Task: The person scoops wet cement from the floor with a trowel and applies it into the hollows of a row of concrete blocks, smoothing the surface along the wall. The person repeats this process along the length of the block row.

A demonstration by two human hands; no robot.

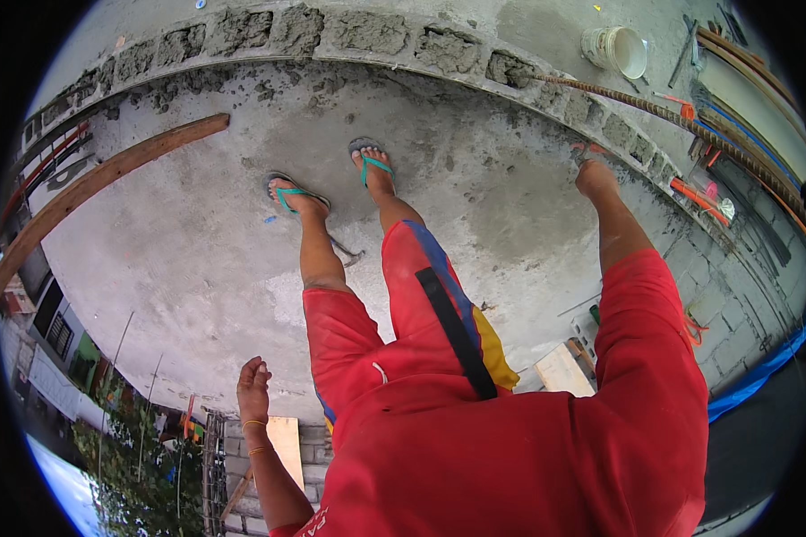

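Observation:
My right hand [597, 176], out at the end of the stretched arm, is closed beside the row of hollow blocks [372, 32]. A small orange and grey piece [587, 149] shows just past its fingers; its kind is not clear, and the hand hides what it grips. My left hand [253, 380] hangs low at the left with its fingers curled in and nothing visible in them. Grey mortar [509, 69] fills or heaps on several block cores. A ribbed steel bar [636, 104] lies across the block row on the right.
I stand in sandals on a rough concrete floor [179, 233]. A metal tool with a curved head [349, 255] lies behind my legs. A long wooden plank [107, 179] lies at the left. A white bucket [614, 51] and stacked boards [752, 89] are beyond the blocks.

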